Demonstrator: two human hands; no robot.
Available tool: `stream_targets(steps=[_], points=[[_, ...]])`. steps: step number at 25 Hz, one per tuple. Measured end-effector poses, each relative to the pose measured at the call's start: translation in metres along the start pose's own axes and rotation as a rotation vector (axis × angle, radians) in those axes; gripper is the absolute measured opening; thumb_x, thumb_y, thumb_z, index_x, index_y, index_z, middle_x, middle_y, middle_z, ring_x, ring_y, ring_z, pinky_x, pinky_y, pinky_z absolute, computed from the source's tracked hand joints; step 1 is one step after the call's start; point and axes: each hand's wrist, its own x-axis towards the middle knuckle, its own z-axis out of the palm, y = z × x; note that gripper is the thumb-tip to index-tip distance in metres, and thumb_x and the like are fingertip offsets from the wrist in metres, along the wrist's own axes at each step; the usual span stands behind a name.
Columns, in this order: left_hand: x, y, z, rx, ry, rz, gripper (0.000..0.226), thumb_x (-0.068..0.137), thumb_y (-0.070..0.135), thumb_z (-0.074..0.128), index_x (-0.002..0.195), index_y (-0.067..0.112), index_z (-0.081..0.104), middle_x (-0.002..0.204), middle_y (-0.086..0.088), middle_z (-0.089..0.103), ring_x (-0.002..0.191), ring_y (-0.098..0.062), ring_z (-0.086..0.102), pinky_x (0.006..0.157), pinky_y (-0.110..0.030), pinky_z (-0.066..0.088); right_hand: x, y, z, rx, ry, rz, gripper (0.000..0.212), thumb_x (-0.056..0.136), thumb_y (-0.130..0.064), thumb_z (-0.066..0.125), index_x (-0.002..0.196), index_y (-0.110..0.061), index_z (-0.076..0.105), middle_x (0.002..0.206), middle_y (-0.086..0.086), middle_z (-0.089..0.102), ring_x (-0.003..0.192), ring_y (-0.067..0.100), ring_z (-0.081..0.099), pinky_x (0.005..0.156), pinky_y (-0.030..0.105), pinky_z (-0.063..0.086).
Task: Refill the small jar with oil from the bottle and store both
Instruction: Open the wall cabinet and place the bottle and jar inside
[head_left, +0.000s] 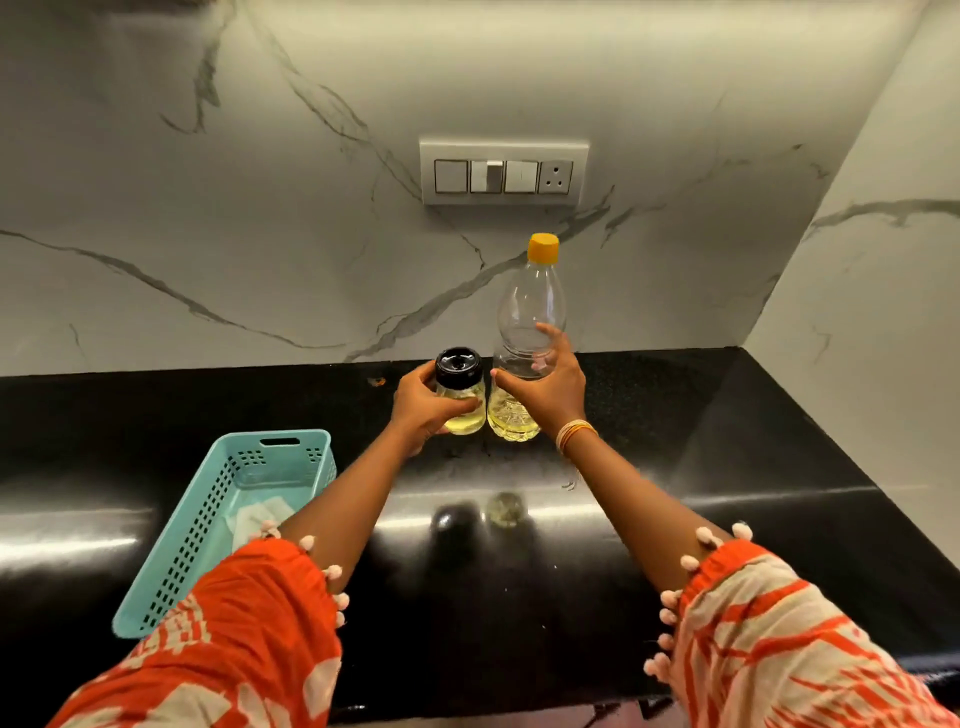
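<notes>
1. I see one small jar (460, 392) with a black lid.
2. One oil bottle (525, 343) with a yellow cap, at 3 o'clock from the jar.
3. One blue basket (208, 525), at 7 o'clock from the jar.
4. One switch plate (504, 171) at 12 o'clock.

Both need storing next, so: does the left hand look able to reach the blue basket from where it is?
Probably yes. The blue basket sits open beside the left forearm with nothing between, though the left hand grips the small jar.

Both hands (423, 402) (545, 389) outstretched, fingers curled.
</notes>
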Motion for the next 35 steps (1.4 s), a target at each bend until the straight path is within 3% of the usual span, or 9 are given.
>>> stream_targets(steps=[5,7,11,14,18,20,26,31,35], points=[[-0.016,0.094,-0.028,0.004,-0.019,0.169,0.083,0.063,0.012,0.089,0.137,0.013,0.05,0.128,-0.006,0.061,0.112,-0.025,0.06,0.084,-0.051,0.057,0.019,-0.079,-0.039,-0.093,-0.001,-0.245,0.084,0.062,-0.036,0.088,0.132,-0.018,0.045,0.107,0.009,0.06,0.088,0.018,0.058,0.071,0.015,0.049],[-0.021,0.134,-0.041,-0.013,-0.018,0.236,0.081,0.063,0.016,0.09,0.135,0.016,0.054,0.125,-0.006,0.063,0.107,-0.025,0.063,0.079,-0.048,0.059,0.03,-0.115,-0.057,-0.105,0.026,-0.341,0.084,0.062,-0.036,0.088,0.131,-0.013,0.045,0.112,0.012,0.063,0.088,0.017,0.06,0.071,0.009,0.046],[-0.044,0.212,-0.058,-0.05,-0.007,0.395,0.064,0.065,0.018,0.088,0.123,0.024,0.061,0.109,0.002,0.066,0.096,-0.015,0.065,0.065,-0.039,0.061,0.05,-0.182,-0.093,-0.085,0.059,-0.424,0.083,0.062,-0.042,0.086,0.129,-0.013,0.049,0.111,0.007,0.069,0.091,0.015,0.067,0.082,0.023,0.053],[-0.054,0.264,-0.062,-0.043,0.03,0.463,0.054,0.066,0.022,0.088,0.114,0.029,0.063,0.102,0.007,0.068,0.095,-0.013,0.066,0.063,-0.037,0.061,0.069,-0.226,-0.117,-0.049,0.074,-0.403,0.079,0.061,-0.049,0.084,0.128,-0.023,0.049,0.102,0.001,0.07,0.089,0.014,0.067,0.084,0.025,0.049],[-0.063,0.328,-0.064,-0.067,0.08,0.54,0.042,0.067,0.024,0.087,0.099,0.036,0.063,0.094,0.012,0.066,0.087,-0.008,0.066,0.063,-0.035,0.06,0.099,-0.286,-0.141,0.017,0.093,-0.492,0.084,0.06,-0.053,0.081,0.13,-0.022,0.047,0.083,-0.001,0.067,0.075,0.014,0.065,0.078,0.035,0.056],[-0.065,0.352,-0.064,-0.069,0.099,0.585,0.039,0.069,0.021,0.086,0.093,0.039,0.06,0.088,0.016,0.063,0.082,-0.002,0.062,0.062,-0.032,0.058,0.112,-0.31,-0.149,0.058,0.083,-0.539,0.086,0.058,-0.055,0.079,0.13,-0.021,0.048,0.089,0.0,0.07,0.076,0.013,0.068,0.075,0.04,0.06],[-0.056,0.408,-0.07,-0.097,0.161,0.634,0.049,0.07,0.023,0.085,0.112,0.03,0.061,0.091,0.01,0.064,0.081,-0.009,0.063,0.061,-0.029,0.055,0.151,-0.355,-0.165,0.105,0.09,-0.616,0.09,0.056,-0.061,0.076,0.132,-0.023,0.047,0.118,0.001,0.064,0.1,0.02,0.065,0.085,0.041,0.057],[-0.023,0.441,-0.083,-0.184,0.247,0.58,0.067,0.066,0.027,0.088,0.126,0.023,0.059,0.108,-0.005,0.067,0.092,-0.026,0.067,0.063,-0.036,0.059,0.186,-0.385,-0.176,0.168,0.129,-0.622,0.079,0.058,-0.052,0.08,0.126,-0.024,0.052,0.112,-0.006,0.065,0.099,0.015,0.064,0.087,0.04,0.056],[0.01,0.455,-0.095,-0.141,0.252,0.555,0.068,0.067,0.026,0.087,0.128,0.023,0.057,0.113,-0.007,0.065,0.092,-0.028,0.067,0.063,-0.035,0.058,0.211,-0.4,-0.171,0.163,0.165,-0.603,0.08,0.057,-0.055,0.081,0.125,-0.025,0.052,0.113,-0.006,0.065,0.1,0.016,0.063,0.087,0.039,0.056]])
